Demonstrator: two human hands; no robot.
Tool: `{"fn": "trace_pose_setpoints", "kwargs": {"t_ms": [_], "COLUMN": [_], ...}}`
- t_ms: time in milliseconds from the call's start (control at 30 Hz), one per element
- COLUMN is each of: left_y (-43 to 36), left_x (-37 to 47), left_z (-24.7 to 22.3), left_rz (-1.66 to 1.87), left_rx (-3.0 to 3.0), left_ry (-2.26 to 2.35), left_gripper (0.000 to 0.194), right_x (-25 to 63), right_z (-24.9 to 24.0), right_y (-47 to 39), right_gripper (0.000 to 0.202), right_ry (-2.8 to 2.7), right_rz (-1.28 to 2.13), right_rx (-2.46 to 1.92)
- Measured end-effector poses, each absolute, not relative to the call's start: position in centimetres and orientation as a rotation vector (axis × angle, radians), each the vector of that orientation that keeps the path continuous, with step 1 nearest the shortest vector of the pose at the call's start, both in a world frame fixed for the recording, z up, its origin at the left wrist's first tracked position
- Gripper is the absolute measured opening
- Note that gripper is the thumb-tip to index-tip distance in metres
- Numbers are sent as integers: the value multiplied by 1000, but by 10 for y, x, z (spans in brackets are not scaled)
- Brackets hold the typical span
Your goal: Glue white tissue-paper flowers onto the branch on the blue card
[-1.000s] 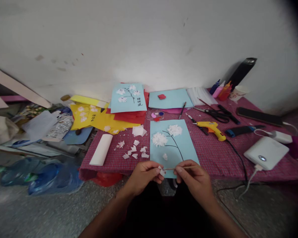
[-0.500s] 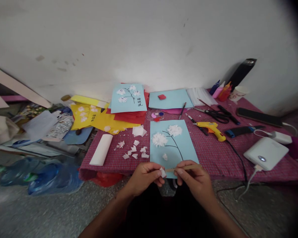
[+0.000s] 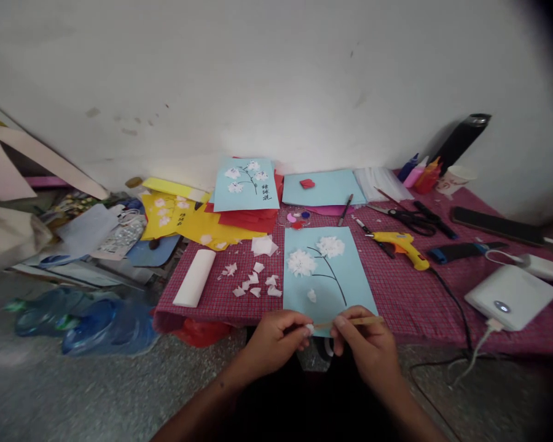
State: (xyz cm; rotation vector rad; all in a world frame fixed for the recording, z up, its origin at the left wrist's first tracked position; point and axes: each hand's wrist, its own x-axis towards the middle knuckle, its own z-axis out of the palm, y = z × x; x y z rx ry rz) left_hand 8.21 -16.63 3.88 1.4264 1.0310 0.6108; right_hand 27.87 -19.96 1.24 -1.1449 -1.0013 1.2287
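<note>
My left hand (image 3: 281, 341) pinches a small white paper piece (image 3: 309, 329) at the near edge of a light blue sheet (image 3: 299, 305). My right hand (image 3: 364, 341) grips a thin wooden stick (image 3: 368, 320), whose tip meets the white piece. On the sheet are two fluffy white paper flowers (image 3: 301, 263), dark drawn stems (image 3: 334, 277) and one small white tuft (image 3: 312, 296). Several loose white paper pieces (image 3: 255, 291) lie left of the sheet.
A white roll (image 3: 194, 278) lies at the left of the checked cloth (image 3: 382, 294). Behind are a finished flower card (image 3: 245, 184) and yellow sheets (image 3: 212, 227). To the right are a yellow glue gun (image 3: 403, 245), scissors (image 3: 410, 221) and a white power bank (image 3: 511, 298).
The whole view has shifted, so things sit slightly further right. The white piece now shows less between my left fingers, and the stick tip is closer to it.
</note>
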Motion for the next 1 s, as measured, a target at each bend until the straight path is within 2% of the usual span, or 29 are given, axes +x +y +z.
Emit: {"fn": "trace_pose_setpoints", "kwargs": {"t_ms": [100, 267, 500, 633, 900, 1000], "left_y": [-166, -164, -169, -170, -172, -167], "left_x": [79, 75, 76, 74, 75, 68], "left_z": [35, 27, 35, 35, 31, 34], "left_rz": [581, 566, 625, 633, 610, 605], "left_rx": [1285, 1107, 1423, 1513, 1333, 1406], "left_ry": [965, 882, 997, 1034, 1034, 1080], "left_gripper": [25, 28, 24, 23, 24, 25], "right_x": [283, 287, 283, 282, 283, 290], "right_z": [7, 9, 14, 15, 10, 8], "right_y": [-201, -201, -200, -200, -200, -198], "right_gripper": [8, 12, 31, 34, 32, 26], "right_ry": [-1057, -1165, -1200, -1203, -1181, -1096], "right_rz": [1208, 1196, 1213, 1205, 1184, 1151], "right_rx": [-1048, -1070, -1195, -1227, -1206, -1181]}}
